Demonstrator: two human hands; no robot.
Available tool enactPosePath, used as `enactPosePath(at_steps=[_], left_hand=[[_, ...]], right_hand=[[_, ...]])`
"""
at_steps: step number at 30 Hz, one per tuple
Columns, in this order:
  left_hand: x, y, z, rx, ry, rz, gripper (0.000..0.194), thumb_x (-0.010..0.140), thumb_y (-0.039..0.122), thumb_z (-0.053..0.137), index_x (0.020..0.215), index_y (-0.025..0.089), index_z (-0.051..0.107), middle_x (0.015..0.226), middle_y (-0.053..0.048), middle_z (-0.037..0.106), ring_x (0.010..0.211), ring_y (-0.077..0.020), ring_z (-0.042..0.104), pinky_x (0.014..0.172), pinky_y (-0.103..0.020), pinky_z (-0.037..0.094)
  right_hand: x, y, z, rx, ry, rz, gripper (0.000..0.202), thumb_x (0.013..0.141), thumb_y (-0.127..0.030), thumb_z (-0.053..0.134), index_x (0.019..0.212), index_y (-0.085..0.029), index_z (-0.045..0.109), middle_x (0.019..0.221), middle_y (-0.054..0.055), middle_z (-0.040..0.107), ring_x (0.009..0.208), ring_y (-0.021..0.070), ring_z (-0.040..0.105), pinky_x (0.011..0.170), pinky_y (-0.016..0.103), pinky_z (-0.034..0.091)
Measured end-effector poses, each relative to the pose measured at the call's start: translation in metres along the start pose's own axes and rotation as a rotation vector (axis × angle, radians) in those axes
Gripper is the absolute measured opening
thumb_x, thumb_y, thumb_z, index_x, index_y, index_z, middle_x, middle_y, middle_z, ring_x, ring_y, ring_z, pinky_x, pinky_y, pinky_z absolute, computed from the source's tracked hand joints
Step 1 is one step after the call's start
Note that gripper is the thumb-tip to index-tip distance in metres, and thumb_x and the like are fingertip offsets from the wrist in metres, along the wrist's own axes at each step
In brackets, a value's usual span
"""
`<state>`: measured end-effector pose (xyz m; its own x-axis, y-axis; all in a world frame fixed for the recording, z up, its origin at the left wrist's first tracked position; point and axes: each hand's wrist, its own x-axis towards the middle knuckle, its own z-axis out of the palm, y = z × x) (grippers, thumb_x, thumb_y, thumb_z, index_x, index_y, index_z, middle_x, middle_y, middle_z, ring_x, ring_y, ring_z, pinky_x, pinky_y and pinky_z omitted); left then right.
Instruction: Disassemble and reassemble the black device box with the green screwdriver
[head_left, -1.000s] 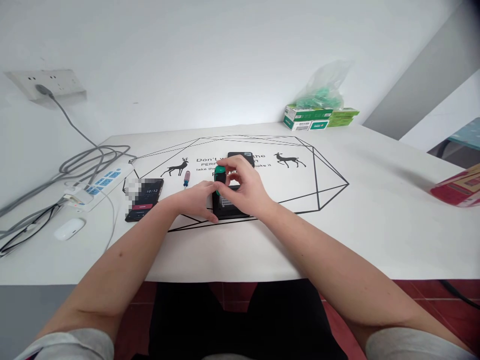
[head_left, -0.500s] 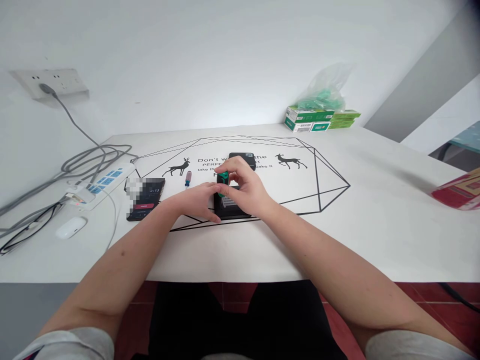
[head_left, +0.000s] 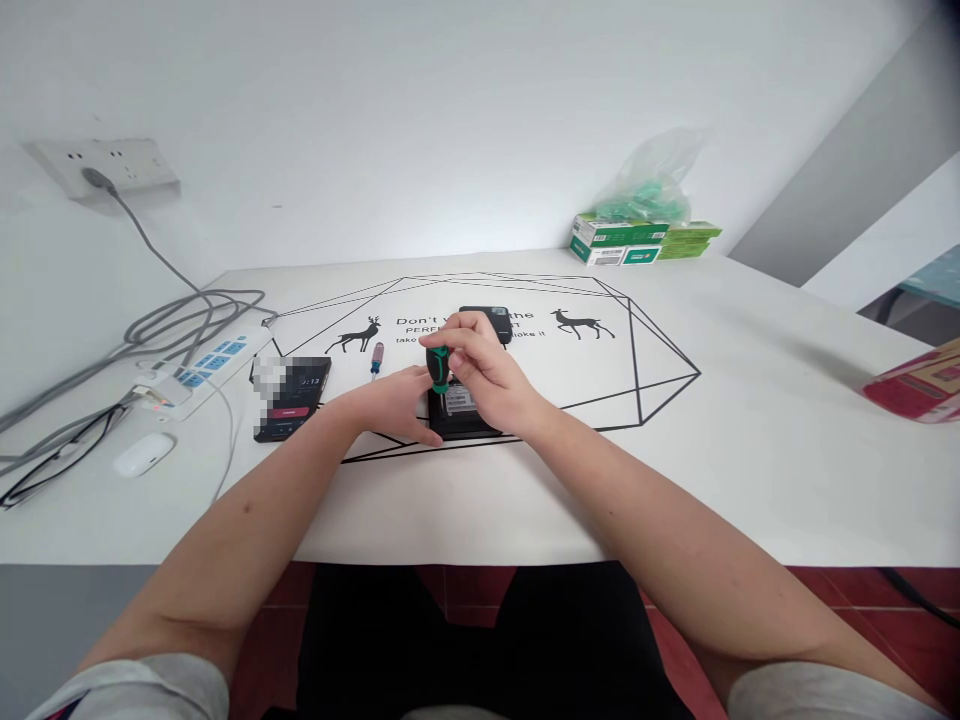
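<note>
A flat black device [head_left: 469, 422] with a white printed label lies on the desk mat between my hands. My left hand [head_left: 394, 403] grips its left side, with the thumb near the front corner. Above the device's left part, a green-and-black screwdriver [head_left: 437, 368] stands about upright. The fingers of my right hand [head_left: 495, 385] close around its handle; the tip is hidden. Just behind sits a black piece [head_left: 495, 320], partly covered by my right hand. To the left lies a small screwdriver [head_left: 377, 358] with a red and blue handle.
A phone [head_left: 300, 397], a white earbud case [head_left: 145, 454] and a power strip [head_left: 214, 365] with grey cables lie at the left. Green-and-white boxes [head_left: 619, 240] under a plastic bag [head_left: 649, 185] stand against the wall. A red box [head_left: 919, 383] sits at the right edge.
My right hand has turned and its fingers have shifted on the screwdriver handle, which has moved slightly left and down. My left hand stays on the device.
</note>
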<state>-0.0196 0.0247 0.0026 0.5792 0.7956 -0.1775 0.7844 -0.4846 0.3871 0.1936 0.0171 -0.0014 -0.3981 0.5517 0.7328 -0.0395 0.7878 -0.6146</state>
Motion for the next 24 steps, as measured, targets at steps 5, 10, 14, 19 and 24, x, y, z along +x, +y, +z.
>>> enactPosePath(at_steps=[5,10,14,19,24], left_hand=[[-0.001,0.002,-0.001,-0.008,0.000,0.014,0.089,0.070,0.060,0.091,0.146,0.027,0.058,0.144,-0.011,0.068,0.129,-0.0416,0.067,0.108,-0.050,0.058],[-0.001,0.003,-0.001,-0.009,0.007,0.049,0.089,0.072,0.054,0.090,0.151,0.029,0.055,0.154,-0.011,0.062,0.141,-0.0400,0.059,0.114,-0.051,0.054],[0.000,-0.001,0.000,0.009,-0.006,0.083,0.092,0.075,0.057,0.088,0.155,0.029,0.052,0.160,-0.011,0.058,0.146,-0.0398,0.056,0.116,-0.048,0.052],[0.000,-0.003,0.000,0.005,-0.015,0.050,0.101,0.074,0.062,0.088,0.159,0.028,0.047,0.161,-0.013,0.056,0.142,-0.0420,0.059,0.113,-0.050,0.055],[0.000,-0.001,0.000,0.002,-0.011,0.063,0.088,0.074,0.058,0.087,0.150,0.028,0.054,0.159,-0.014,0.058,0.144,-0.0426,0.056,0.111,-0.054,0.055]], right_hand=[[0.003,-0.001,0.000,-0.025,-0.014,-0.065,0.033,0.113,-0.037,0.044,0.127,-0.030,0.073,0.117,0.010,0.064,0.116,0.0237,0.065,0.107,0.053,0.060],[0.004,-0.005,-0.003,0.047,0.027,-0.040,0.031,0.112,-0.039,0.045,0.117,-0.029,0.074,0.116,0.008,0.074,0.112,0.0225,0.070,0.104,0.050,0.059],[0.000,-0.003,0.002,0.162,0.086,0.104,0.029,0.094,-0.050,0.078,0.111,-0.028,0.071,0.117,0.006,0.076,0.111,0.0223,0.073,0.097,0.044,0.063],[-0.003,0.001,0.011,0.285,0.079,0.165,0.037,0.097,-0.054,0.075,0.116,-0.029,0.056,0.123,0.007,0.076,0.112,0.0201,0.077,0.102,0.045,0.064],[-0.002,-0.003,0.006,0.254,0.009,0.131,0.037,0.106,-0.057,0.060,0.131,-0.031,0.054,0.145,0.011,0.068,0.135,0.0231,0.069,0.117,0.051,0.057]])
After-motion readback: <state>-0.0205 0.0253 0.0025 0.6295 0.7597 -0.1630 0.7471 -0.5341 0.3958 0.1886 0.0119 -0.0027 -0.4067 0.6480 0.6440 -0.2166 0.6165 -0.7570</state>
